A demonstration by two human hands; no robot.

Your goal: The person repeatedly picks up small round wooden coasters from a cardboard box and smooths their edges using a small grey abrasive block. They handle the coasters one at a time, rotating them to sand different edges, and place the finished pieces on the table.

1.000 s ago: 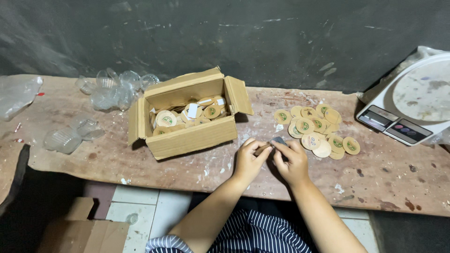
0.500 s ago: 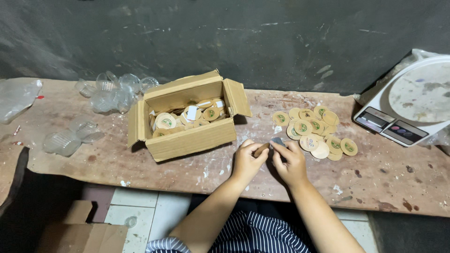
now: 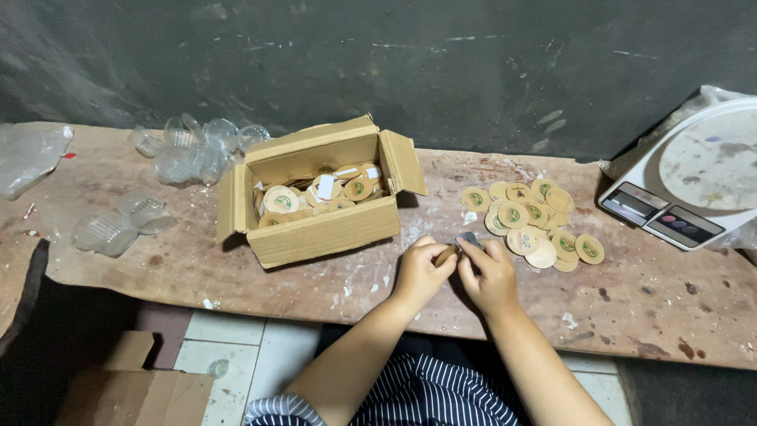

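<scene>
My left hand and my right hand meet at the front of a worn wooden bench. Together they pinch a small round tan disc, with a dark grey piece at my right fingertips. Just right of my hands lies a pile of round tan discs with green marks. To the left stands an open cardboard box with more such discs and small white pieces inside.
A white kitchen scale sits at the right end. Clear plastic cups and lids lie at the left, with a plastic bag beyond. A cardboard box stands on the tiled floor below.
My hands stay at the same spot, fingers shifting slightly on the small disc. The view has moved only a little.
</scene>
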